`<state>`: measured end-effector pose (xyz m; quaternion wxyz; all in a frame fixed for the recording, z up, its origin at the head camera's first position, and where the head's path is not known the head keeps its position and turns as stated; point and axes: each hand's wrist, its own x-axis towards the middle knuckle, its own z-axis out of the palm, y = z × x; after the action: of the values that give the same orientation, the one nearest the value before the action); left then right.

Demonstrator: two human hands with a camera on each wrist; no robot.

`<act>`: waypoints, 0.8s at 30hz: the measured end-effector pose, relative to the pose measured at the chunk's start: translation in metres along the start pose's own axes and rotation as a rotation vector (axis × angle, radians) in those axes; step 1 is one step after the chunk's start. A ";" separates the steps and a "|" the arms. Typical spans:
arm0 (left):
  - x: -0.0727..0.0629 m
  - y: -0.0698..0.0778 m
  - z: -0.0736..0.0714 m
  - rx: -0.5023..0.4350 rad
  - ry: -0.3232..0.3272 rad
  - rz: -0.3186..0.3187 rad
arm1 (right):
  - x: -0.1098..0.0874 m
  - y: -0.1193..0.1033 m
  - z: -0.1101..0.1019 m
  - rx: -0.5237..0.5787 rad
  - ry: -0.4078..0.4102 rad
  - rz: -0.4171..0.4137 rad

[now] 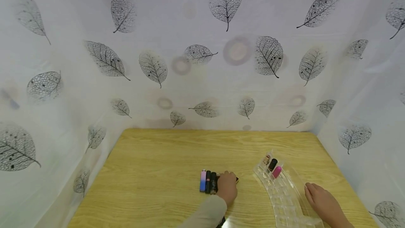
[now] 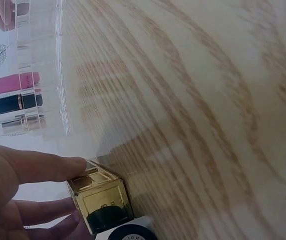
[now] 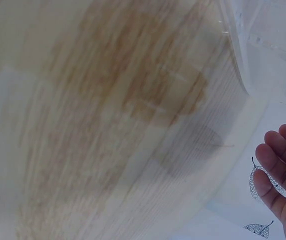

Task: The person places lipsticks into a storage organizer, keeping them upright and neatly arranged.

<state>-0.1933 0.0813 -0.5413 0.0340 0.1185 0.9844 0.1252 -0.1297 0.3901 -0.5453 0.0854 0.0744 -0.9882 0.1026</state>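
Observation:
My left hand [image 1: 227,187] is at a row of lipsticks on the table. Its fingers pinch a square gold lipstick [image 2: 102,200], seen end-on in the left wrist view; a round black-ended tube [image 2: 132,233] lies right beside it. Left of that hand are a pink-and-blue lipstick [image 1: 203,181] and two black tubes [image 1: 207,182]. My right hand [image 1: 324,201] is by the right side of a clear tiered lipstick holder [image 1: 280,194], its fingers relaxed and holding nothing. A magenta lipstick [image 1: 277,172], a black one [image 1: 272,165] and a clear-capped one [image 1: 267,159] stand at the holder's far end.
The wooden table [image 1: 152,161] is enclosed at the back and sides by a white leaf-print curtain [image 1: 202,80]. A small dark item [image 1: 221,222] shows beside the left sleeve [image 1: 205,212] at the bottom edge.

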 end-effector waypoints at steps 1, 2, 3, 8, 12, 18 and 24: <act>0.000 0.000 0.000 -0.006 0.003 0.007 | 0.000 0.000 0.000 -0.001 0.005 -0.002; -0.001 0.000 0.000 -0.016 0.009 0.016 | 0.000 0.000 0.001 -0.001 0.010 -0.005; -0.001 -0.001 0.000 -0.029 0.015 0.026 | 0.000 -0.001 0.001 0.000 0.014 -0.005; -0.002 -0.005 -0.001 -0.112 0.087 0.089 | -0.001 -0.001 0.002 0.012 0.023 -0.004; -0.001 -0.008 -0.002 -0.271 0.122 0.100 | -0.002 -0.001 0.002 0.022 0.001 0.010; 0.004 -0.010 -0.008 -0.734 0.118 0.073 | -0.001 0.001 0.002 0.021 -0.019 0.016; 0.006 -0.011 -0.013 -0.925 0.263 0.197 | 0.000 0.000 0.000 0.023 -0.013 0.011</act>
<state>-0.2028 0.0696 -0.5318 -0.0536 0.1666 0.8058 0.5658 -0.1298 0.3901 -0.5455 0.0777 0.0705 -0.9880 0.1137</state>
